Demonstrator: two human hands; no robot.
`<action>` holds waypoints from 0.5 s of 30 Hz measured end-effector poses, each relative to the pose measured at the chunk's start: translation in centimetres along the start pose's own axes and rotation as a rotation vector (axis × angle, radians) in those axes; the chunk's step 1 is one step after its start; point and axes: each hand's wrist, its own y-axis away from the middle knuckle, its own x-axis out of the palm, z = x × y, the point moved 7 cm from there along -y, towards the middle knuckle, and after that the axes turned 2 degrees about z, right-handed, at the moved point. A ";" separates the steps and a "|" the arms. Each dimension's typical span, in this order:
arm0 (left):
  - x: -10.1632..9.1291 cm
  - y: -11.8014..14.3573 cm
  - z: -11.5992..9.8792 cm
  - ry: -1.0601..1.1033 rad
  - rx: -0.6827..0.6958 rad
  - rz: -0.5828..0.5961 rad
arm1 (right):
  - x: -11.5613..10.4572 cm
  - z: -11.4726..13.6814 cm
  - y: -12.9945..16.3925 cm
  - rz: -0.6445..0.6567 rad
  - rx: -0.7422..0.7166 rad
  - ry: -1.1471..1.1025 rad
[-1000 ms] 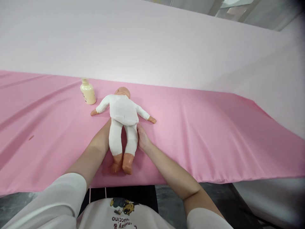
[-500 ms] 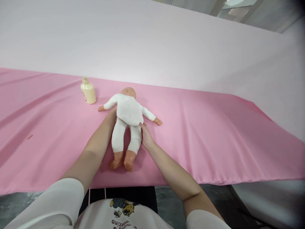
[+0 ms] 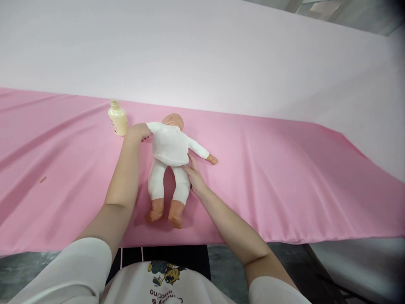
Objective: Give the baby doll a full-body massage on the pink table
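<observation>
A baby doll [image 3: 169, 147] in a white suit lies face down on the pink cloth [image 3: 284, 181], head away from me and bare feet toward me. My left hand [image 3: 136, 131] covers the doll's left arm at its wrist, fingers curled over it. My right hand [image 3: 192, 172] rests flat against the doll's right hip and thigh, fingers extended. A cream lotion bottle [image 3: 118, 118] stands just left of my left hand.
The pink cloth drapes over the table with folds at the left and a front edge near my body. A pale pink backdrop [image 3: 202, 55] rises behind. Dark floor shows below the table edge.
My left hand slid up from beside the doll's leg to its left arm. The doll shifted a little right and away. My right hand stayed at its hip.
</observation>
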 end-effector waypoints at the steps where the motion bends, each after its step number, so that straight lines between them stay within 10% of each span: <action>1: -0.2 0.5 -0.5 -0.216 0.009 0.028 | 0.1 0.1 0.0 0.011 -0.003 0.011; 5: 0.4 3.0 -4.2 -0.455 0.331 -0.058 | 0.6 0.9 0.2 0.095 -0.050 0.057; 9: 5.2 3.9 -5.8 -0.498 0.572 0.008 | 0.4 0.7 -0.3 0.150 -0.056 0.095; 15: 11.0 2.9 -4.0 -0.664 0.492 0.124 | -1.0 -0.5 -1.9 0.149 -0.029 0.171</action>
